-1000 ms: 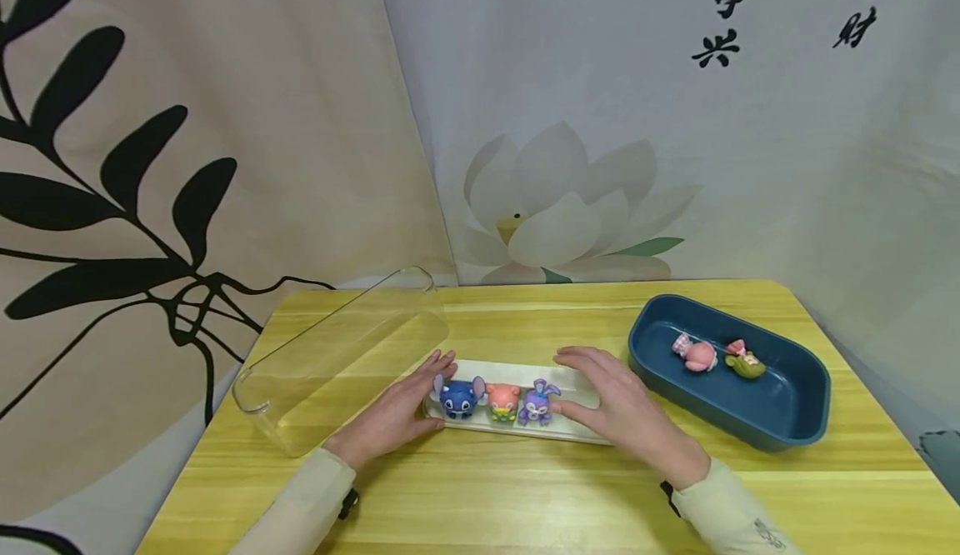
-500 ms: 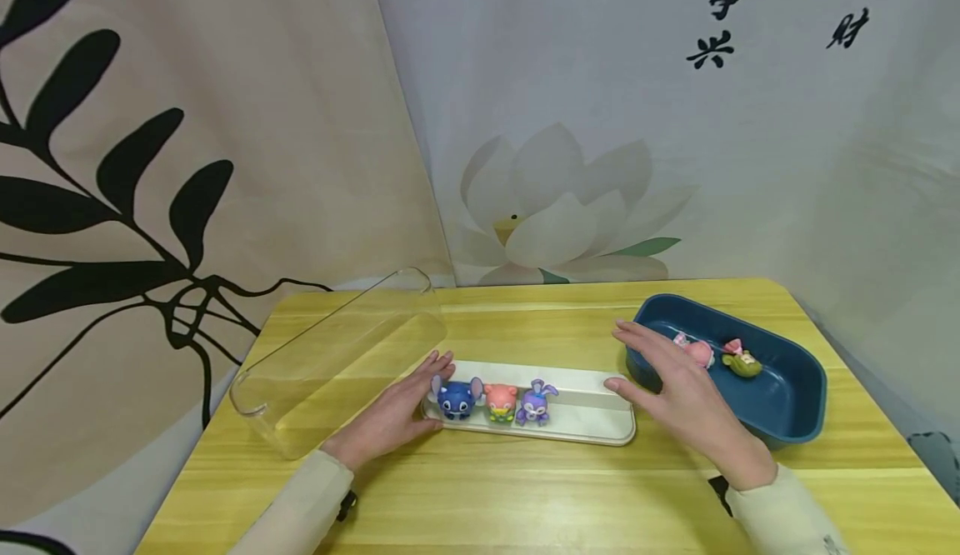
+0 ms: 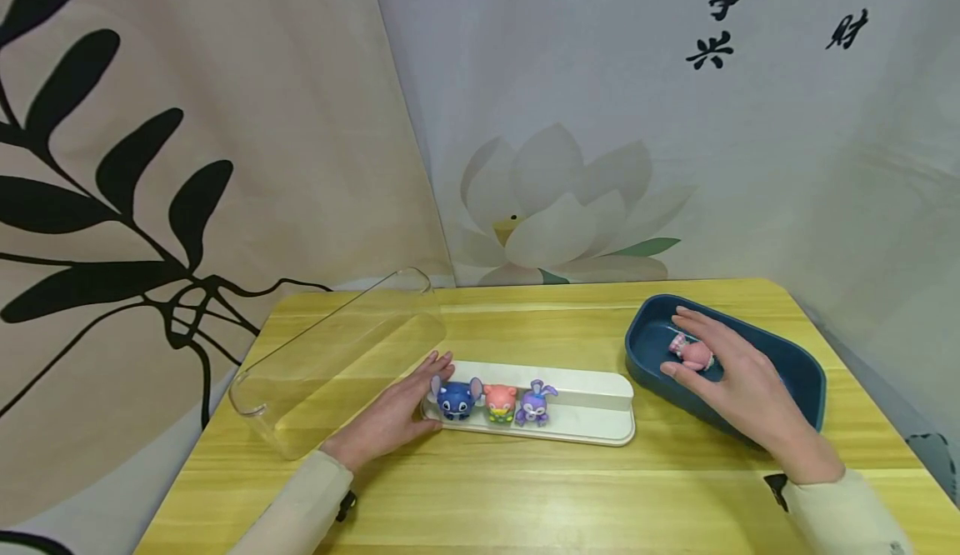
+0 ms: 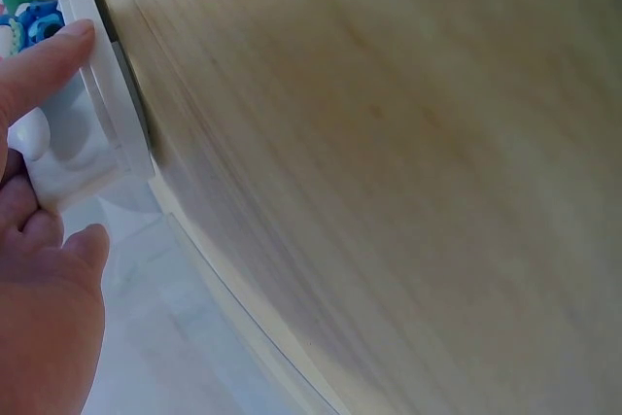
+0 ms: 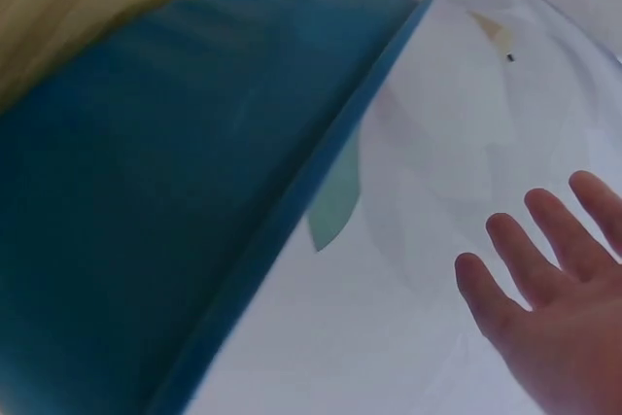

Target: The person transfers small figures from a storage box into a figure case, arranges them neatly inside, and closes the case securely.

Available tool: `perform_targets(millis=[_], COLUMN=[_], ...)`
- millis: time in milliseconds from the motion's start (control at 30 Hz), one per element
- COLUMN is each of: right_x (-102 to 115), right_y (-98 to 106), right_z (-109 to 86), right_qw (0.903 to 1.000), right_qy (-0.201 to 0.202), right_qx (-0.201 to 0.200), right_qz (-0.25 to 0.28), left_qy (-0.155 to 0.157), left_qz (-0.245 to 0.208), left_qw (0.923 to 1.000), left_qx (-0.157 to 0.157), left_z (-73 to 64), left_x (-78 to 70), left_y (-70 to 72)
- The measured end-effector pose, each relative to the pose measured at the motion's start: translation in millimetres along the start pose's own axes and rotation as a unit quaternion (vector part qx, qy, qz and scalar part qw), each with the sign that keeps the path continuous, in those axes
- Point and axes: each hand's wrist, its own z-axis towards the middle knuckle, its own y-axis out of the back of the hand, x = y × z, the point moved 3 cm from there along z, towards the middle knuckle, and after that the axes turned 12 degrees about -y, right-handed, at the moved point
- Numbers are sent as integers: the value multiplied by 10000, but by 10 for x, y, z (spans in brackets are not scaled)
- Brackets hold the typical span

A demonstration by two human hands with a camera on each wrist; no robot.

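My left hand (image 3: 392, 418) holds the left end of a white stepped tray (image 3: 585, 428), thumb at its front edge and fingers toward the back; the left wrist view shows a digit on the tray's rim (image 4: 105, 85). Standing on the tray, left to right, are a blue big-eared figurine (image 3: 456, 401), a pink-orange figurine with a green-yellow base (image 3: 500, 402) and a purple long-eared figurine (image 3: 534, 405). My right hand (image 3: 746, 388), fingers spread and holding nothing, is over the dark blue basin (image 3: 806, 363). A pink figurine (image 3: 696, 356) lies in the basin near the thumb.
A transparent cover (image 3: 337, 372) lies slanted on the left of the wooden table (image 3: 480, 497), behind my left forearm. The tray's right end comes close to the basin's left side. A printed cloth backdrop (image 3: 570, 80) hangs behind the table.
My right hand has moved right, from beside the purple figurine to over the basin, where it now hides the green figurine. The left hand stays at the tray's end.
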Motion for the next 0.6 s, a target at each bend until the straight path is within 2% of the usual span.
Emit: perform_targets(millis=[167, 433, 600], right_x=[-156, -359, -437], right_y=[60, 150, 227], right_z=[19, 72, 141], right_qw=[9994, 9962, 9952], right_qy=[-105, -317, -206], right_qx=[103, 544, 631], right_qz=[-306, -605, -721], left_qy=[-12, -29, -23], left_qz=[9, 32, 28], left_qw=[10000, 10000, 10000], left_qx=[-7, 8, 1], left_z=[-1, -4, -10], left_x=[-9, -20, -19], left_y=[7, 10, 10])
